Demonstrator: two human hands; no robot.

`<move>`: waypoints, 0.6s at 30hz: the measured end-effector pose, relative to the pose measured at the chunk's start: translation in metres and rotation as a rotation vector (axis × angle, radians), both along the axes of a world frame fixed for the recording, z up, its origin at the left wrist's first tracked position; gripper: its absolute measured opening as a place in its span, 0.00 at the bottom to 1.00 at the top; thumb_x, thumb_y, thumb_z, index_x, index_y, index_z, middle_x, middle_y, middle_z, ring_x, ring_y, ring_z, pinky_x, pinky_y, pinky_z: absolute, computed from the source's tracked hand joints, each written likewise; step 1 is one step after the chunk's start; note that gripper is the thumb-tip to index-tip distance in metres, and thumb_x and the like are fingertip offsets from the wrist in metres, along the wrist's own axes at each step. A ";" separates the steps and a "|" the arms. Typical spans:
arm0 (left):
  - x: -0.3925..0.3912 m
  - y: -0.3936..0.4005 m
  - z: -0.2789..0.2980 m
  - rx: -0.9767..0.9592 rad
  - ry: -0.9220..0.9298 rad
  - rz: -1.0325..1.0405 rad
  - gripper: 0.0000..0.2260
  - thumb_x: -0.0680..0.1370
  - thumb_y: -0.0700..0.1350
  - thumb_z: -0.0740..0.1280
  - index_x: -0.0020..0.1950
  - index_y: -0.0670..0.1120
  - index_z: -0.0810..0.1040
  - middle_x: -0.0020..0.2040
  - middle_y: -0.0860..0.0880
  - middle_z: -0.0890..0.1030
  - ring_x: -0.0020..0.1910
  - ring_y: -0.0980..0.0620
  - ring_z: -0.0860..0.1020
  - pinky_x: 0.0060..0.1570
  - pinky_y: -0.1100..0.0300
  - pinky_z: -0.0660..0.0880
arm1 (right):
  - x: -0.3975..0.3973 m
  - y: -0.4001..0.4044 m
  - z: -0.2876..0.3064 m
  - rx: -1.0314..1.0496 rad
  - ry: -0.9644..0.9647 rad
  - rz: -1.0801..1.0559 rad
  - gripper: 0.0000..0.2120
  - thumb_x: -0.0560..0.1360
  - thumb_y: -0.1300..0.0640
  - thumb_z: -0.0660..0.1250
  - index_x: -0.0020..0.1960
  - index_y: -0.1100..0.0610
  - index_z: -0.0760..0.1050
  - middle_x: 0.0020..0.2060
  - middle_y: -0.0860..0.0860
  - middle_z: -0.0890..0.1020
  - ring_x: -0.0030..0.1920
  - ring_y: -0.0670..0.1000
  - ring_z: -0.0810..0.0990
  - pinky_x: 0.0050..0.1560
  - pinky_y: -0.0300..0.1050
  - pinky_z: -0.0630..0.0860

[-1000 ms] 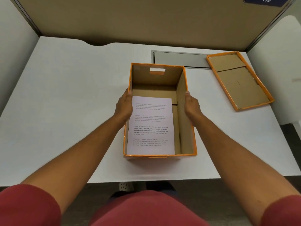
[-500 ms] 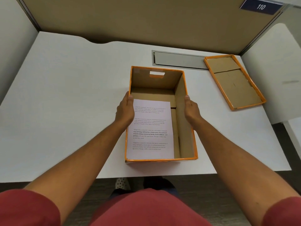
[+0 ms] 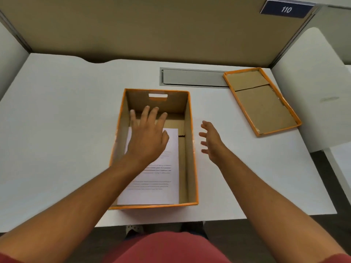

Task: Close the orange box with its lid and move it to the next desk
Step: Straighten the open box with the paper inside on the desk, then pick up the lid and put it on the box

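Note:
The orange box [image 3: 191,149] stands open in the middle of the white desk, with a printed sheet of paper [image 3: 161,179] lying on its floor. Its lid [image 3: 262,103] lies upside down at the back right of the desk, brown inside with an orange rim. My left hand [image 3: 148,137] hovers over the box's opening, fingers spread, holding nothing. My right hand [image 3: 210,141] is in the air just right of the box's right wall, fingers apart and empty, between the box and the lid.
A grey cable flap [image 3: 193,77] is set into the desk behind the box, its right end under the lid's corner. Tan partition panels [image 3: 152,29] close off the back. A white divider [image 3: 313,88] stands on the right, with another white surface [image 3: 341,160] beyond it.
Both hands have let go of the box's side walls. My left hand rose over the opening and my right hand drifted right, toward the lid. The box stayed put.

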State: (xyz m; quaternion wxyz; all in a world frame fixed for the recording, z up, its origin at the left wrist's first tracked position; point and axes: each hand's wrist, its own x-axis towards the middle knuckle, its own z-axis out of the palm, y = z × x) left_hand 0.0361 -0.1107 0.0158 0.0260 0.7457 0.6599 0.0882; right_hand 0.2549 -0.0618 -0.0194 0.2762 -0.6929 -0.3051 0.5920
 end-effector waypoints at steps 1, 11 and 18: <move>0.023 0.007 0.004 0.001 -0.038 -0.045 0.24 0.83 0.49 0.61 0.79 0.48 0.70 0.79 0.42 0.70 0.82 0.40 0.62 0.79 0.30 0.51 | 0.018 0.006 -0.004 0.045 -0.050 0.014 0.26 0.84 0.42 0.57 0.79 0.50 0.69 0.77 0.53 0.72 0.77 0.59 0.69 0.76 0.59 0.67; 0.225 0.046 -0.030 -0.190 -0.321 -0.223 0.20 0.86 0.41 0.58 0.79 0.45 0.71 0.80 0.43 0.70 0.81 0.44 0.65 0.82 0.45 0.56 | 0.260 0.074 -0.066 0.236 -1.041 0.476 0.29 0.85 0.42 0.56 0.78 0.59 0.68 0.79 0.59 0.67 0.80 0.65 0.62 0.77 0.63 0.60; 0.277 0.055 -0.067 -0.322 -0.318 -0.099 0.21 0.86 0.45 0.58 0.79 0.44 0.70 0.79 0.42 0.72 0.79 0.43 0.68 0.75 0.48 0.67 | 0.261 0.024 -0.088 0.306 -1.114 0.794 0.38 0.81 0.32 0.53 0.81 0.55 0.64 0.82 0.58 0.65 0.78 0.62 0.65 0.80 0.68 0.48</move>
